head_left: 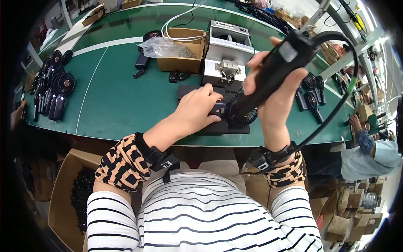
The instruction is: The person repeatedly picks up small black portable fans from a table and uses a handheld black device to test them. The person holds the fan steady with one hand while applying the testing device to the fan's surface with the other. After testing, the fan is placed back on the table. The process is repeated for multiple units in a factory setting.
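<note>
A dark handheld fan (247, 119) lies on a black block-shaped fixture (212, 129) at the table's front. My left hand (194, 110) is closed around the fan's handle and presses it on the fixture. In my right hand (275, 94) is a black corded electric screwdriver (277, 63), tilted, its lower end over the fan's round head. The screwdriver hides the contact point, so I cannot tell whether the tip touches. Just behind the fixture stands a silver box-shaped machine (228, 41), perhaps a screw feeder.
Many fans (56, 84) are piled at the left, and several more (311, 94) lie at the right. A cardboard box (178, 65) with small metal parts and a plastic bag (161, 47) stands behind. The screwdriver's cable (336, 113) loops right. Another person (369, 155) sits at right.
</note>
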Demonstrator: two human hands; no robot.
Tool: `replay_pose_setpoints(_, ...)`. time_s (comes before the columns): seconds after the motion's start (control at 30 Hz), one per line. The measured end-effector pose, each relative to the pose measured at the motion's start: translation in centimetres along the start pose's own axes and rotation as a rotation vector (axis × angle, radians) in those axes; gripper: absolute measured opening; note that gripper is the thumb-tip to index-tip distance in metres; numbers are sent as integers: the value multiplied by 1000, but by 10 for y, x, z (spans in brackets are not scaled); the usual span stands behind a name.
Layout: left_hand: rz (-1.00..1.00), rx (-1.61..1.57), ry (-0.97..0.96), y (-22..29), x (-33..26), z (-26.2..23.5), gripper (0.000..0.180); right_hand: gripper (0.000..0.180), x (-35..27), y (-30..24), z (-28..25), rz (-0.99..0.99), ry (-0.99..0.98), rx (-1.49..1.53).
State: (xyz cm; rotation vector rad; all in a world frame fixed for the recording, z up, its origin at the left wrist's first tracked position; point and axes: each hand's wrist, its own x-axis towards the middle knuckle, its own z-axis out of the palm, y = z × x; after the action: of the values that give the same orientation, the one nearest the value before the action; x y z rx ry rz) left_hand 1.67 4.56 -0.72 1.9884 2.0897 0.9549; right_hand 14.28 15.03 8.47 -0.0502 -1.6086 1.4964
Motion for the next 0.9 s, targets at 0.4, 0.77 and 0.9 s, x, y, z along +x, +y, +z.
replay_pose_setpoints(0.4,-353,-848,173,-8,-60,-44,35,82,-17,-9,-31,-84,74,-125)
replay_pose_setpoints(0.77,-472,-585,515,-86,-98,-84,34,80,-22,6,-38,-22,108,7)
replay_pose_setpoints(0.9,-621,-111,703,-185,-154,-133,38,77,-27,12,-46,-48,147,-14)
